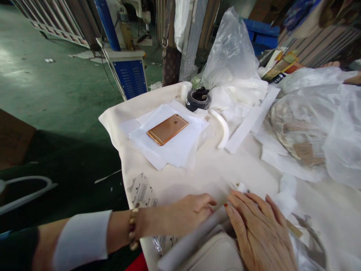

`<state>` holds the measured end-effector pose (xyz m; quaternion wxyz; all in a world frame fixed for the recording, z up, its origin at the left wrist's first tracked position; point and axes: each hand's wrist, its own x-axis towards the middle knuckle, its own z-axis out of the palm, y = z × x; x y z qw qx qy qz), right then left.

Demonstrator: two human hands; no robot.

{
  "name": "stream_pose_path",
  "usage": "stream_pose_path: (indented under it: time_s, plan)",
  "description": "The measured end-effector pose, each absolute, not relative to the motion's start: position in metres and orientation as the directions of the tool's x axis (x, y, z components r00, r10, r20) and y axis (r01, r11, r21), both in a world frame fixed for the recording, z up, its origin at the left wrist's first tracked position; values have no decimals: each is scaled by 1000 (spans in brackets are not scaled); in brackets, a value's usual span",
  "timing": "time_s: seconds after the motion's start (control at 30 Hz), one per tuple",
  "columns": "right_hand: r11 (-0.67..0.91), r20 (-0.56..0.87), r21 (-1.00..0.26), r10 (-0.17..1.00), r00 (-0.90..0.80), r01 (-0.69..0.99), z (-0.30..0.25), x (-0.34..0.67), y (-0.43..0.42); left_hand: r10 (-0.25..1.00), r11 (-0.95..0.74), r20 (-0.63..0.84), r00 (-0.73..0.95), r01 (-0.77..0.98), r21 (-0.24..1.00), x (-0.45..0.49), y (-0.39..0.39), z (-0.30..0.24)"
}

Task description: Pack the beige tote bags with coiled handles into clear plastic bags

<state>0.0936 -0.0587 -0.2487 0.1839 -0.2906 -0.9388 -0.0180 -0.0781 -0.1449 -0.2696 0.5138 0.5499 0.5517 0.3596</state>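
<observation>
While our right hand point(256, 226) lies flat over a cream, soft-looking piece point(218, 254), fingers extended and slightly spread, seemingly to steady it, our left hand point(194, 212) curls in at the pale folded flap point(191, 242) alongside; it's blurred, so whether those fingers pinch anything, we can't tell. So the piece sits right at our near edge of the surface point(214, 169), within both hands' reach. Under our left forearm pokes a printed sheet point(141, 190), lines and little symbols on it, too small to read. Further out, there's a gold iPhone point(168, 129), Apple logo up, resting on loose white papers point(180, 152), perhaps doubling as a paperweight. Just beyond, a black tape roll point(193, 102) stands in as a tray, dark bits point(202, 93) nestled in its core. Farther right, a black label point(278, 78) shows white lettering we can't make out; past the far edge hangs a brown monogram-patterned strap point(171, 66), no brand name legible.
</observation>
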Motion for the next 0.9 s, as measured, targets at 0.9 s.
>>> stream_pose_path:
  time_s: [0.9]
  plan:
    - [785,315,-257,619,-719,564,-246,88,-58,920,390,-381,-88,300,871,-51,-174,-269]
